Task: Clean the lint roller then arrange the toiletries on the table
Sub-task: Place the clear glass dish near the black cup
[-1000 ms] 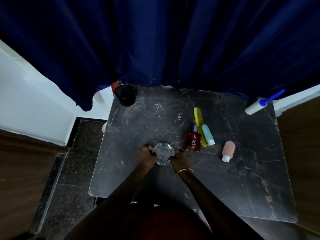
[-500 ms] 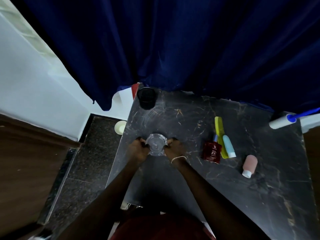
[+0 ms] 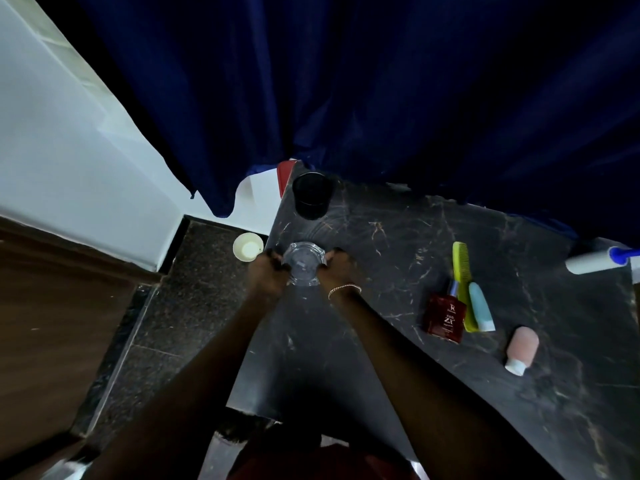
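Both hands hold a clear glass dish near the table's far left edge: my left hand grips its left side, my right hand its right side. To the right lie a red perfume bottle, a green comb, a light blue tube and a pink tube with a white cap. The white lint roller with a blue handle lies at the table's far right edge.
A black cup stands at the far left corner of the dark marble table, just beyond the dish. A dark blue curtain hangs behind. A small white bowl sits on the floor left of the table.
Both hands have slid the glass dish from the table's middle toward its far left, close to the black cup. The other toiletries have not moved on the table.
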Demonstrator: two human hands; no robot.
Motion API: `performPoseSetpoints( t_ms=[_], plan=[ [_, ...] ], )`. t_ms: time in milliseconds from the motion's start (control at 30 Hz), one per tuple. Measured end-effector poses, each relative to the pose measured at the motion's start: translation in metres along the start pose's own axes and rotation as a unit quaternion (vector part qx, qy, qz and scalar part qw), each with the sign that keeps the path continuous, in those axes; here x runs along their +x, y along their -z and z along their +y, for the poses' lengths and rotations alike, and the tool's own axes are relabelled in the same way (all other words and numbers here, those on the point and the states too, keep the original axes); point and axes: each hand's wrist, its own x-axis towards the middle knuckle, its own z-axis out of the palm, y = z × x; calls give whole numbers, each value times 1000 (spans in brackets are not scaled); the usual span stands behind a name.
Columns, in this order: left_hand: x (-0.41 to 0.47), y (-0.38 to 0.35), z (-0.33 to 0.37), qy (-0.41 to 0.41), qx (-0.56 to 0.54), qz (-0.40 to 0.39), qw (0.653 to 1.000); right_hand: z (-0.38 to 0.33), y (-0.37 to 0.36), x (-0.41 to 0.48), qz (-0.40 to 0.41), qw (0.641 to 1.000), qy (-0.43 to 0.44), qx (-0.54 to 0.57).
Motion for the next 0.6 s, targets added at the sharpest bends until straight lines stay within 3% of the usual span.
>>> performPoseSetpoints(
  t_ms=[600],
  plan=[
    [42, 0, -6, 25, 8, -13, 1000, -17, -23, 30, -4, 1000, 6, -28]
  ],
)
